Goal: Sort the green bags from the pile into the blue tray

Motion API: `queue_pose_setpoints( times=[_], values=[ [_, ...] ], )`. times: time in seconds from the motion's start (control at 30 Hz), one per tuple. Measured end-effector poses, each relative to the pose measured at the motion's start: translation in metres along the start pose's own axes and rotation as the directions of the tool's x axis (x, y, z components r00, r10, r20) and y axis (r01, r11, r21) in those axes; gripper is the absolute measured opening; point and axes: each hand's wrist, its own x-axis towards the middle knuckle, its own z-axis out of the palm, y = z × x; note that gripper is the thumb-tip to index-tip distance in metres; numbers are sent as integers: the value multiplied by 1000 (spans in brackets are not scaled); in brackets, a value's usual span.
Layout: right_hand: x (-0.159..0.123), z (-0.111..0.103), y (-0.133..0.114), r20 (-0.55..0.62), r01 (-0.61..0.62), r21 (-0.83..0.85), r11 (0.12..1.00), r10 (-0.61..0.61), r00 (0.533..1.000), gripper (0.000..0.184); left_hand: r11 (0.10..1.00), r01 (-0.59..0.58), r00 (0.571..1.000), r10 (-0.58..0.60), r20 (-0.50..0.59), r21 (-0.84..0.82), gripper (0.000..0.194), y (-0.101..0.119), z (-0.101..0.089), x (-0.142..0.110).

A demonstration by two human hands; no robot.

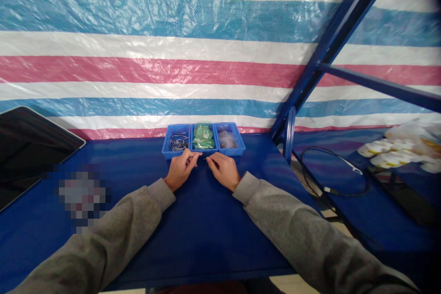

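Observation:
My left hand (pixel 182 168) is just in front of the small blue bins, its fingers closed together with the index fingertip pointing right. Whatever those fingers hold, if anything, is too small to make out. Close by on the right, my right hand (pixel 223 170) pinches a small thin piece (pixel 205 158) between thumb and index finger. The two sets of fingertips are slightly apart. Behind them, the left bin (pixel 166 143) holds slender silver metal pieces (pixel 178 142). Green plastic packets (pixel 203 136) fill the middle bin, and clear plastic bags (pixel 227 139) lie in the right bin.
A dark screen-like panel (pixel 31 147) leans at the left of the blue table (pixel 206 239). Blue metal frame bars (pixel 310 78) rise at the right. Beyond them are a looped black cable (pixel 330 194), white-and-yellow bundles (pixel 392 158) and a dark flat object (pixel 403 195). A striped sheet (pixel 172 71) hangs behind.

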Motion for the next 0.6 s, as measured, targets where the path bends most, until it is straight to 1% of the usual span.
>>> queue_pose_setpoints(
  times=[0.17,0.33,0.5,0.6],
  values=[
    [0,-1,-1,6,-3,-6,1000,3,1000,29,1000,6,999,-6,37,-19,24,1,0,0],
    [0,-1,0,7,0,-16,1000,0,1000,30,999,-18,998,16,59,38,23,-3,1,1],
    [1,-1,-1,10,4,-11,1000,-4,1000,29,990,-98,994,93,60,99,21,-8,5,1],
    [1,-2,-1,5,-8,-13,1000,8,1000,29,980,-164,986,162,23,109,22,-9,6,1]
  ],
)
